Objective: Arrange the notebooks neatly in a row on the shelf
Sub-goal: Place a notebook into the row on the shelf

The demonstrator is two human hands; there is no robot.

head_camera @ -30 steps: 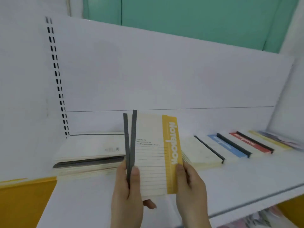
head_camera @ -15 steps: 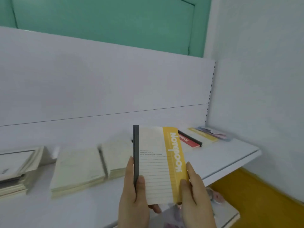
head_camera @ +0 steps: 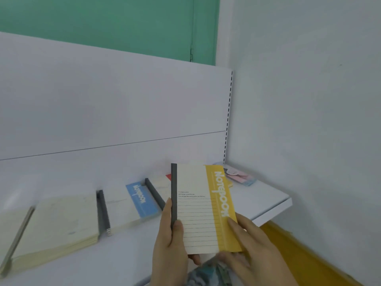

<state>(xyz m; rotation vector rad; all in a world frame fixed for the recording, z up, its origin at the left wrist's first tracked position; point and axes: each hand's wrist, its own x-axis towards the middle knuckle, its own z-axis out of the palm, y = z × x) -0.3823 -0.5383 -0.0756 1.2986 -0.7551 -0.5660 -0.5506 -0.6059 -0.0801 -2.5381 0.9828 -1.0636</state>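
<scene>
I hold a cream notebook with a yellow band and a dark grey spine (head_camera: 202,205) upright above the white shelf (head_camera: 268,205). My left hand (head_camera: 169,244) grips its spine edge, thumb on the cover. My right hand (head_camera: 253,250) holds the yellow edge at the lower right. Behind it, notebooks lie flat in an overlapping row: a blue-banded one (head_camera: 140,199), a cream one with a grey spine (head_camera: 158,188), a red one (head_camera: 168,176) mostly hidden. A cream stack (head_camera: 59,221) lies at the left.
A pink and blue packet (head_camera: 239,176) lies in the shelf's far right corner by the white side wall (head_camera: 309,120). A yellow floor strip (head_camera: 299,254) runs below the shelf end. Patterned items (head_camera: 208,273) show on a lower level under my hands.
The view has swung right along the shelf, from the left stack to the right end. Two notebooks were fanned apart in my hands a second ago; now they sit together as one.
</scene>
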